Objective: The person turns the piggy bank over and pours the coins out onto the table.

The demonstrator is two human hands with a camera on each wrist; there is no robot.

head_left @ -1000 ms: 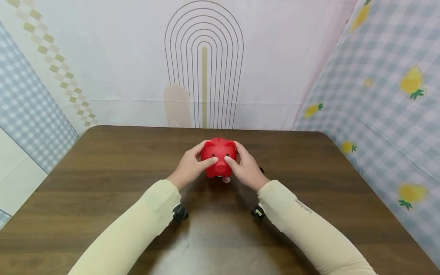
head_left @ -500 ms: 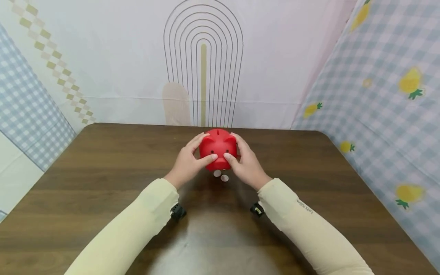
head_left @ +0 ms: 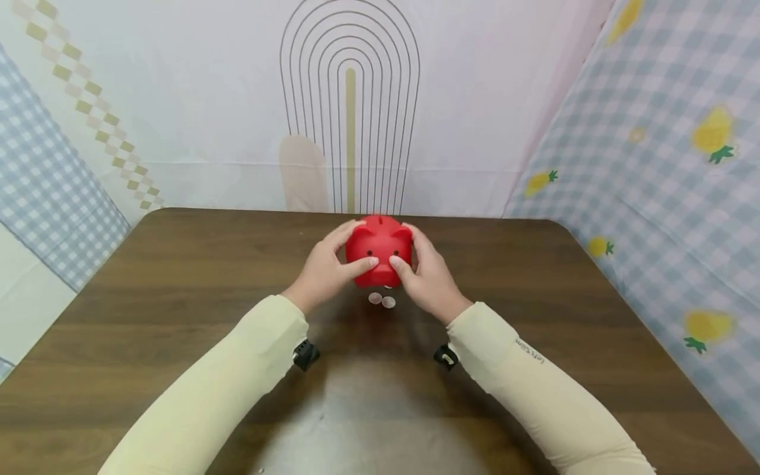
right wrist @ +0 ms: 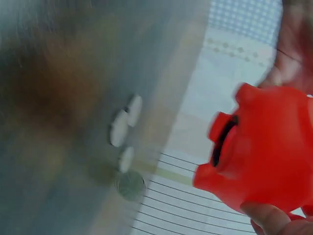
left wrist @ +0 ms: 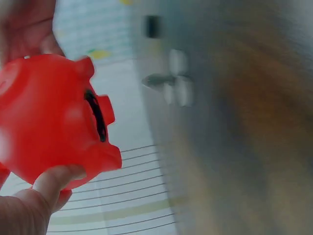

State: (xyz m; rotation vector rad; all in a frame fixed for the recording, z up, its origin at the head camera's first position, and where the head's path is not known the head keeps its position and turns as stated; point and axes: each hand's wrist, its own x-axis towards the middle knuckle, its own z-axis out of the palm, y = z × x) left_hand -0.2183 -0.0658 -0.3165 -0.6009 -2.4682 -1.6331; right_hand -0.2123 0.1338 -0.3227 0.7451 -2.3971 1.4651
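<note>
A red piggy bank (head_left: 378,247) is held between both hands over the table, its snout facing me and a slot on top. My left hand (head_left: 323,274) grips its left side and my right hand (head_left: 435,280) its right, each with a thumb on the front near the snout. Both wrist views show the underside, where a black-edged opening (left wrist: 96,115) sits between the stubby feet. Below the bank lie two pale coins (head_left: 382,300). Several coins (right wrist: 119,128) appear in the right wrist view, one of them a greyish disc (right wrist: 130,186) standing on edge or tilted.
The brown wooden table (head_left: 196,290) has rounded far corners. A white cloth backdrop (head_left: 475,99) hangs behind its far edge, and a checked cloth (head_left: 659,178) hangs along the right. A small dark object (left wrist: 152,26) near the coins is too blurred to identify.
Both hands have lifted the piggy bank a little, away from the table. One coin showed under it at first; now two lie plainly in view in the head view.
</note>
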